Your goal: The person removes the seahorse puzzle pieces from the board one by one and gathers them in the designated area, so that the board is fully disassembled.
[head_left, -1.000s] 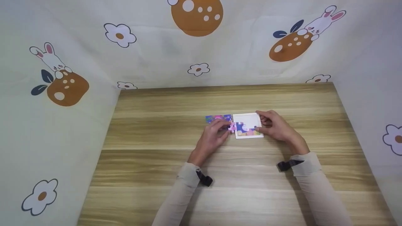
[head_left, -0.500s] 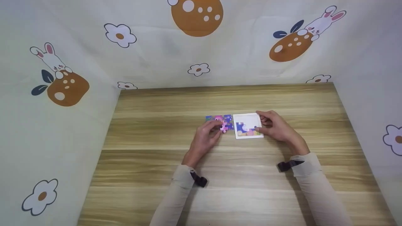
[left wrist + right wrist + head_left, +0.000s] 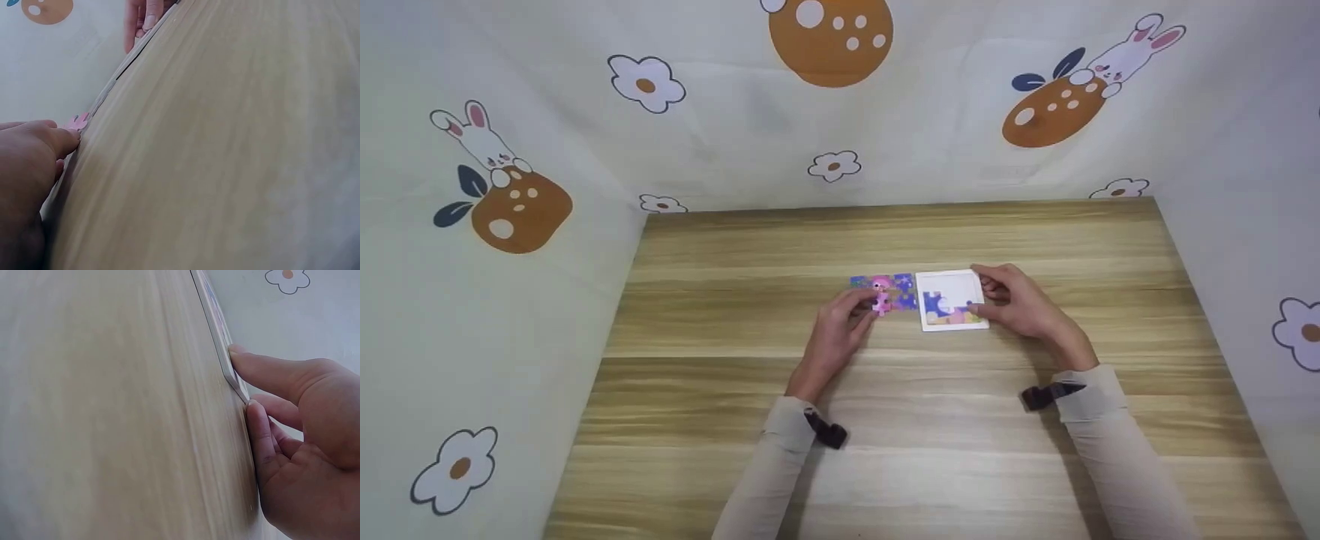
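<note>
My left hand pinches a pink puzzle piece between thumb and fingers, held over loose puzzle pieces left of the white puzzle tray. In the left wrist view, the pink piece sticks out past the fingertips. My right hand grips the right edge of the white puzzle tray. In the right wrist view, the thumb lies on top of the tray's border, with other fingers at its side. Blue, yellow and pink pieces fill the tray's left and lower part; its upper right shows bare white.
A wood-grain table carries everything. Cloth walls printed with rabbits and flowers stand behind it and at both sides. A black strap device sits on the left wrist, another on the right.
My left hand has moved left with the pink piece, from the tray's left edge to over the loose pieces, uncovering more of them. My right hand and the tray have stayed put.
</note>
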A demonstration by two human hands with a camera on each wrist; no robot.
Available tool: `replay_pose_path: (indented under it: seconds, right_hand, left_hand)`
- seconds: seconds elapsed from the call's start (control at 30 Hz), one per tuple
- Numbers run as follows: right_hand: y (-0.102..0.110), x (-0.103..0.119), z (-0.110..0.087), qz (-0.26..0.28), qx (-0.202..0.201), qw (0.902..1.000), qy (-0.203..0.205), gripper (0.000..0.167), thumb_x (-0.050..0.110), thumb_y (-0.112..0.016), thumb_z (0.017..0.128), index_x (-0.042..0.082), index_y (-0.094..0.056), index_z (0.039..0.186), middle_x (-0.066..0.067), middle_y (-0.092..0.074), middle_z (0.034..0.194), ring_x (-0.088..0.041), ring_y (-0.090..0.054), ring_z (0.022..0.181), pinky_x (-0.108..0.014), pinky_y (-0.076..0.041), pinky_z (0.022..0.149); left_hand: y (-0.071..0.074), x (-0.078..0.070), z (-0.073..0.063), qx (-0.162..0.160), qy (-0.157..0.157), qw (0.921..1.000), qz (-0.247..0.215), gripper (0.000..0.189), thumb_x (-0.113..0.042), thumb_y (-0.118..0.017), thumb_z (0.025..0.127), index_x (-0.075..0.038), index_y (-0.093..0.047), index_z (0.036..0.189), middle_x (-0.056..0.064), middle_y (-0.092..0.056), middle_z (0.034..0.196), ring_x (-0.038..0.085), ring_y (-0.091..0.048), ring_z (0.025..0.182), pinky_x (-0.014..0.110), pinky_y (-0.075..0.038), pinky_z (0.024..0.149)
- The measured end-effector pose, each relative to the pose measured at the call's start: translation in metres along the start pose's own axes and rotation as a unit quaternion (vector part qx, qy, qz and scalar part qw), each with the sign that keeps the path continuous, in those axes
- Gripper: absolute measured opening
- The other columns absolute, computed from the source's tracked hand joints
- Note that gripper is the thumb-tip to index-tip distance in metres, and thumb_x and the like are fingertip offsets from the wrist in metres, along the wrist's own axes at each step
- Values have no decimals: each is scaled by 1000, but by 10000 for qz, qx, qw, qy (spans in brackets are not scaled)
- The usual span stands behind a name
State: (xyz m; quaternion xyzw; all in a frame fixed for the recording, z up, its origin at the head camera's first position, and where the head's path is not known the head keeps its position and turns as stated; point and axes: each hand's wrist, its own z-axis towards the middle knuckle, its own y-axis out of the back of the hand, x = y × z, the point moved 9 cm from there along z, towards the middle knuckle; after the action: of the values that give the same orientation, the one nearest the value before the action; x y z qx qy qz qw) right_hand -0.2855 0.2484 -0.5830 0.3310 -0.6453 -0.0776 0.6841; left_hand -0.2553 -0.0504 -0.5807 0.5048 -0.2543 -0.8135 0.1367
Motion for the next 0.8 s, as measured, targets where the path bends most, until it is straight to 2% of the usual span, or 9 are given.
replay_pose_path:
  seconds: [0.13, 0.33, 0.53, 0.63, 0.8]
  right_hand:
    - [0, 0, 0, 46, 20, 10000, -25, 73, 6, -84, 94, -5, -49, 158, -22, -53, 124, -29, -53, 117, -43, -55, 115]
    - [0, -1, 0, 28, -26, 10000, 19, 73, 6, -84, 94, -5, -50, 157, -21, -53, 122, -29, -51, 116, -37, -57, 111]
    - [0, -3, 0, 49, -42, 10000, 8, 72, 6, -84, 93, -5, -51, 157, -21, -52, 121, -28, -51, 115, -31, -57, 109]
    - [0, -3, 1, 31, -37, 10000, 11, 72, 6, -84, 93, -5, -51, 157, -21, -53, 121, -29, -51, 115, -36, -57, 109]
    - [-1, -4, 1, 31, -46, 10000, 11, 72, 1, -82, 94, -7, -49, 157, -24, -52, 122, -31, -51, 116, -51, -55, 113]
  left_hand:
    - [-3, -1, 0, 101, -50, 9999, 97, 31, -5, -77, 99, -3, -74, 129, 13, -75, 132, 24, -77, 117, 20, -60, 101]
    - [-4, -3, -1, 108, -150, 9991, 380, 25, -8, -75, 101, -4, -78, 126, 9, -74, 135, 24, -71, 129, 29, -56, 113]
    - [-5, -3, -2, 42, -122, 9985, 524, 22, -11, -75, 102, -6, -80, 124, 7, -76, 132, 23, -71, 127, 34, -55, 116]
    - [-5, -3, -1, 23, -117, 9986, 522, 21, -11, -76, 102, -6, -80, 122, 7, -76, 131, 23, -72, 126, 35, -55, 115]
    - [-5, -2, -1, 73, 18, 9985, 548, 22, -12, -76, 102, -9, -80, 123, 4, -76, 133, 22, -71, 128, 35, -54, 117]
